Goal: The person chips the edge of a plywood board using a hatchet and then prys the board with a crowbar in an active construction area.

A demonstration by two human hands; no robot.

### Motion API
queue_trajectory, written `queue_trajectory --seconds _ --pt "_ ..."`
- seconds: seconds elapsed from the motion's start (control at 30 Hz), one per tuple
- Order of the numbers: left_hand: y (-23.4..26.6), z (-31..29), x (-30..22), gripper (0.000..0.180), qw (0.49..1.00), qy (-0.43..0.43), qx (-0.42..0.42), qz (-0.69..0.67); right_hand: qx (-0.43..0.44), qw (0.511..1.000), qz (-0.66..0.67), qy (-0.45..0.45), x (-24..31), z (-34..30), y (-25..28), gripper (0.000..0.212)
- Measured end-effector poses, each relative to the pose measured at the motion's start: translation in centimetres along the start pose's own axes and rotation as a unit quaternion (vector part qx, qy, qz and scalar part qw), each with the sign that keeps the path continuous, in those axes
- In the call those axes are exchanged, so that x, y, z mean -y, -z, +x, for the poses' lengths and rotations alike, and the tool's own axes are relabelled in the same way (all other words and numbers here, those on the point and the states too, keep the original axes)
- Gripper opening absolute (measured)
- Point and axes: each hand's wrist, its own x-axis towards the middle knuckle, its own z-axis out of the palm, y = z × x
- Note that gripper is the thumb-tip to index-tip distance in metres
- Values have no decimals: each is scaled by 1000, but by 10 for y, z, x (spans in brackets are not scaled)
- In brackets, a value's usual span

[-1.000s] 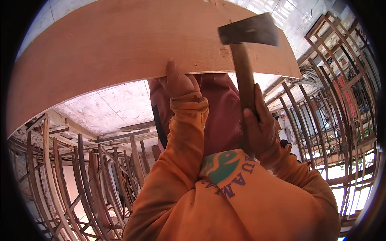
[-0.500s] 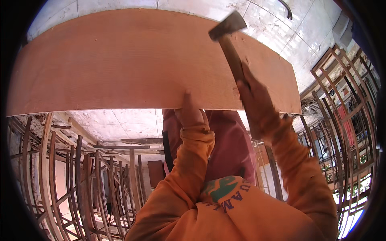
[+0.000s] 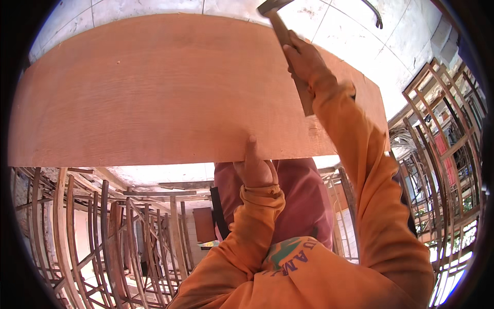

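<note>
A wide reddish-brown wooden board (image 3: pixel 154 92) stretches across the view in front of me. My left hand (image 3: pixel 254 164) grips its near edge, thumb lying on top; the other fingers go under the board and are hidden. My right hand (image 3: pixel 309 62) is wrapped round the wooden handle of a hammer (image 3: pixel 283 33), raised over the right part of the board. The hammer's dark metal head is at the far edge, partly cut off by the top of the picture.
Pale floor tiles (image 3: pixel 355 36) lie beyond the board, with a dark curved metal bar (image 3: pixel 374 13) on them. Several wooden frames (image 3: pixel 442 113) stand at the right. Many upright wooden slats (image 3: pixel 105 232) fill the lower left.
My right hand has moved the hammer up and away from me, toward the far edge. The board's near edge and my left hand on it have shifted slightly closer to me.
</note>
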Motion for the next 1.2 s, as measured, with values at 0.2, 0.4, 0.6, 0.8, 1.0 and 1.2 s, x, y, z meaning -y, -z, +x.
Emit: queue_trajectory --seconds 0.2,0.4,0.6,0.8,1.0,1.2 --pt "-3 -1 7 45 1000 0 -14 25 1 986 -145 77 -3 26 -1 54" --pt "1 0 2 45 1000 3 -11 6 23 998 -29 48 18 12 5 55" --pt "8 1 5 45 1000 12 -4 9 88 988 -126 -17 5 15 -6 55" --pt "26 12 10 42 999 -10 -2 33 -110 982 29 152 -9 -23 -29 54" --pt "10 6 9 44 1000 2 14 15 87 996 -7 -5 25 -8 -15 54" --pt "21 12 10 44 998 -8 56 16 -253 952 1 172 -3 -3 -38 53"
